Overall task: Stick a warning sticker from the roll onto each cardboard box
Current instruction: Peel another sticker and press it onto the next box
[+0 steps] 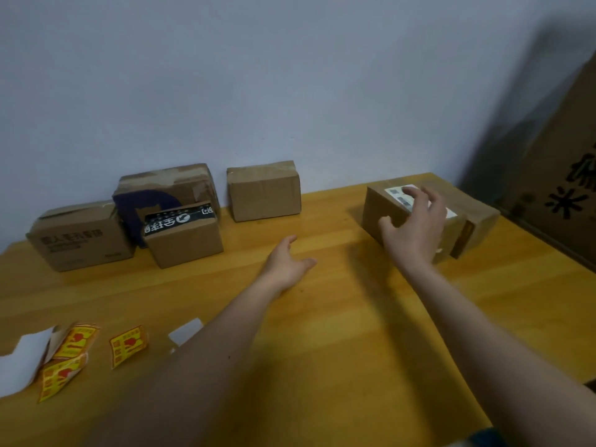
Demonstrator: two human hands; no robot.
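So, near left on the yellow wooden table (322, 317) sits the curled strip of yellow-and-red warning stickers (67, 356), one loose sticker (129, 345) just beside it. Far left by the wall there's a cluster of three brown cardboard boxes (180, 233), then a plain brown box (264, 191) standing alone. The left hand (287, 262) hovers open over bare table, holding nothing. Far right, the right hand (416, 221) has fingers spread over the taped brown box with a white label (467, 227), seemingly just grasping it. I'd guess it's getting pulled closer: grip both sides, slide it near the stickers, keep a bare face up.
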